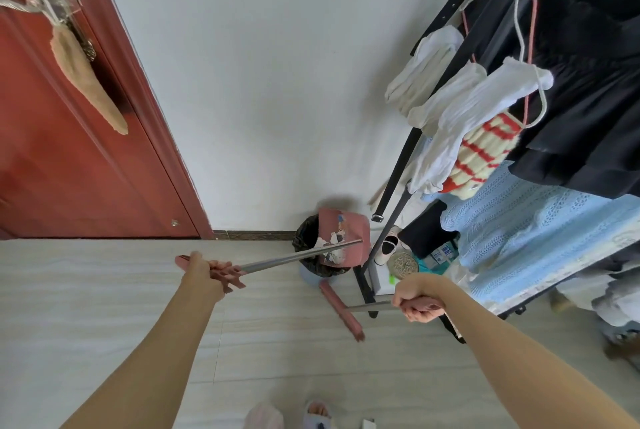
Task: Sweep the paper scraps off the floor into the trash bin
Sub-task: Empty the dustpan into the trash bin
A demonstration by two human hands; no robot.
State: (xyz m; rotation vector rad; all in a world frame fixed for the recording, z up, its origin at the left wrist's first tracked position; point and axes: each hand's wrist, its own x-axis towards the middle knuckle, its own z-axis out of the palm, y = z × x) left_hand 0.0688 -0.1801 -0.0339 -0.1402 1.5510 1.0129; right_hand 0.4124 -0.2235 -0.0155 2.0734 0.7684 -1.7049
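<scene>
Scraps point(328, 244) lie in the pink dustpan point(343, 238) we tip over the black-lined bin point(310, 238) by the wall. Our left hand point(201, 271) grips the dustpan's handle; our right hand point(417, 300) grips the broom point(341, 311), its head resting on the floor point(104, 290).

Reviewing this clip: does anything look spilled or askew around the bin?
No spill shows. The dustpan is tipped over the trash bin, paper scraps clinging inside; the broom rests on the floor.
</scene>
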